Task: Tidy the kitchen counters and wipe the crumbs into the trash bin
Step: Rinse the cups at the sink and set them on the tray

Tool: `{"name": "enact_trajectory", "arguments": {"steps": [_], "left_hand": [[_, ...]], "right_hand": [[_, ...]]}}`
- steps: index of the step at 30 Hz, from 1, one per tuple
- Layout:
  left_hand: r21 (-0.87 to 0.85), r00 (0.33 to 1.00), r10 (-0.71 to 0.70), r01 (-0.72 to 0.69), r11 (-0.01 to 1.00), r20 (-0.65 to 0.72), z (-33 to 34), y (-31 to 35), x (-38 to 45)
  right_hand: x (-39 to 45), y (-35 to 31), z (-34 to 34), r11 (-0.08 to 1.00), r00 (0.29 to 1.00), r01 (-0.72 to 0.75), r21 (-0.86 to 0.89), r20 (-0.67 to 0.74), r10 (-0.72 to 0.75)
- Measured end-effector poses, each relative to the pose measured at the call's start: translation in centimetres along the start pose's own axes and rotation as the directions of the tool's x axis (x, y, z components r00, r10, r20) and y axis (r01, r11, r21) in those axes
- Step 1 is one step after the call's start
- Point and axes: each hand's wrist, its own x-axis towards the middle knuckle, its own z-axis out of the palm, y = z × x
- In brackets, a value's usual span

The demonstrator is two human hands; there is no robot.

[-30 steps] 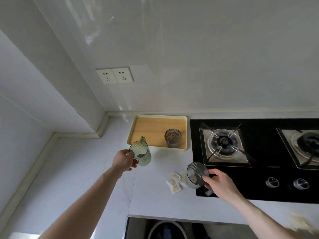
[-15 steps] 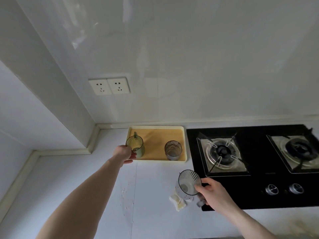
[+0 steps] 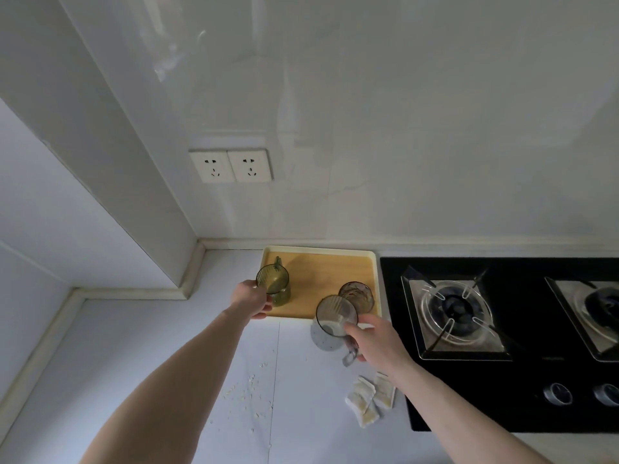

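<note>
Near the counter's (image 3: 167,346) front, crumbs (image 3: 249,385) and used tea bags (image 3: 368,395) are not yet wiped. A clear mug (image 3: 335,321) is pinched at rim and handle by the right hand (image 3: 375,338) just off the tray's (image 3: 318,251) front edge, and could be knocked against the brown glass (image 3: 356,296) in the front right corner. At the tray's left edge a green mug (image 3: 274,286) is gripped by the left hand's (image 3: 251,299) curled fingers; a careless release could tip it.

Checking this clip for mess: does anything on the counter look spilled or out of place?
Yes. Crumbs lie scattered across the counter near its seam, and used tea bags lie loose beside the stove.
</note>
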Motion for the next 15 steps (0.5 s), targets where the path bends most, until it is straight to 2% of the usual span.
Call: {"name": "enact_trajectory", "arguments": {"steps": [6, 9, 15], "left_hand": [[-0.009, 0.995, 0.087, -0.088, 0.996, -0.038, -1.5, -1.7, -4.0], [0.052, 0.986, 0.167, -0.166, 0.985, -0.004, -2.5, -2.8, -7.7], [0.084, 0.943, 0.33, -0.327, 0.941, -0.028, -4.8, -4.1, -15.0]], "right_hand": [[5.5, -3.8, 3.5, 0.997, 0.996, -0.031, 0.066, -0.087, 0.037], [7.1, -4.9, 4.9, 0.998, 0.993, -0.045, -0.033, -0.113, 0.041], [10.1, -4.0, 7.2, 0.98, 0.989, -0.079, -0.183, -0.141, 0.053]]}}
